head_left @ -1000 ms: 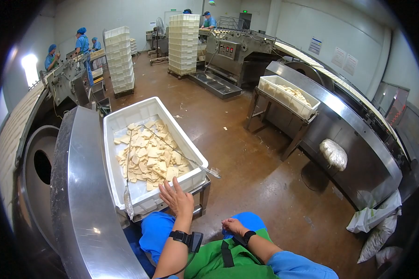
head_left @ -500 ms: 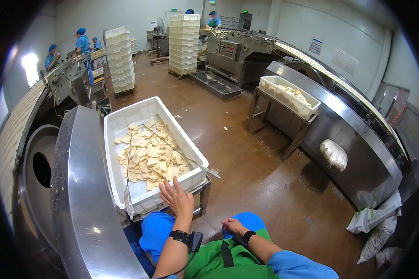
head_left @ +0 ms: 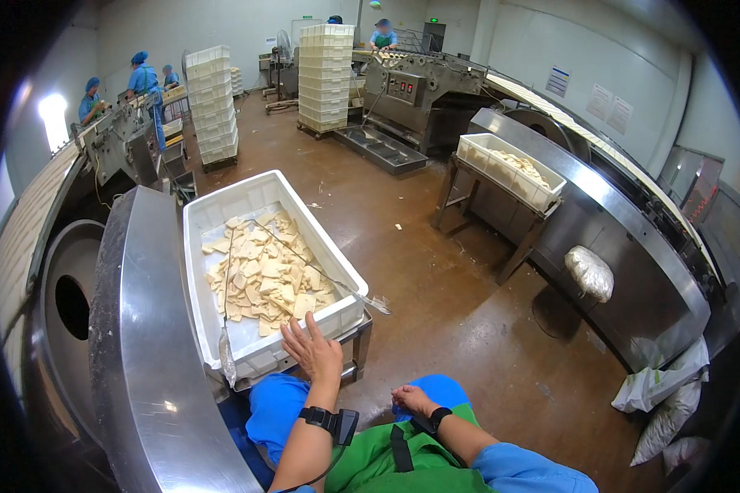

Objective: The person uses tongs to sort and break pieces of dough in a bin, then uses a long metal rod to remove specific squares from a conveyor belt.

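Note:
My left hand [head_left: 314, 352] rests on the near rim of a white plastic crate [head_left: 325, 240], its fingers apart and holding nothing. Pale, flat broken pieces [head_left: 267, 275] of what looks like dough or biscuit lie heaped inside. Two thin rods lie across the crate: one rod [head_left: 226, 287] along the left with a plastic-wrapped end over the near rim, another rod [head_left: 312, 267] reaching over the right rim. On my blue-clad knee lies my right hand [head_left: 415, 400], fingers curled closed, with no object showing in it.
A curved steel machine guard [head_left: 160, 329] stands close on my left. Across the brown floor, another white crate [head_left: 510, 168] of pieces sits on a metal stand. Tall crate stacks [head_left: 325, 78] and several workers are further back. Plastic sacks [head_left: 670, 382] lie at lower right.
Both my hands and the crate stay in place. In the background, the workers have shifted posture slightly.

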A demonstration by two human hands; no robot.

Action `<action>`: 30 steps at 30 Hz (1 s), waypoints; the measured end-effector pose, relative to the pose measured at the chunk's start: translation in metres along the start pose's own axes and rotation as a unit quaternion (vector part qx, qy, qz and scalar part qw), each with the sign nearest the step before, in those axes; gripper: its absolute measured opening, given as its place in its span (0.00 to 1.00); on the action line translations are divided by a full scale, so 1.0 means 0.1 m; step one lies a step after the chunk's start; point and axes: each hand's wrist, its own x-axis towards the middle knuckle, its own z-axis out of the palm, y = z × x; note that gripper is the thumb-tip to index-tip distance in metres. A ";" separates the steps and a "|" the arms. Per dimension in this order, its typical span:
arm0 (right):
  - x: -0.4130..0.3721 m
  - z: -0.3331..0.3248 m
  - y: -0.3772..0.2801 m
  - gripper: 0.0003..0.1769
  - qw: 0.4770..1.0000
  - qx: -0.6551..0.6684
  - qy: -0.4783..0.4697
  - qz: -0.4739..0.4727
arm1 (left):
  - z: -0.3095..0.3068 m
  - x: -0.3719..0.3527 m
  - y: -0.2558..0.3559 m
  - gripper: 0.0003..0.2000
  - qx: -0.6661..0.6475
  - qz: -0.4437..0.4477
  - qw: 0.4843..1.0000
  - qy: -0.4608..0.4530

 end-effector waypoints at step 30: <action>0.00 0.01 0.01 0.08 1.000 0.014 0.002 -0.008 | 0.01 0.00 0.00 0.36 0.000 -0.001 1.000 -0.001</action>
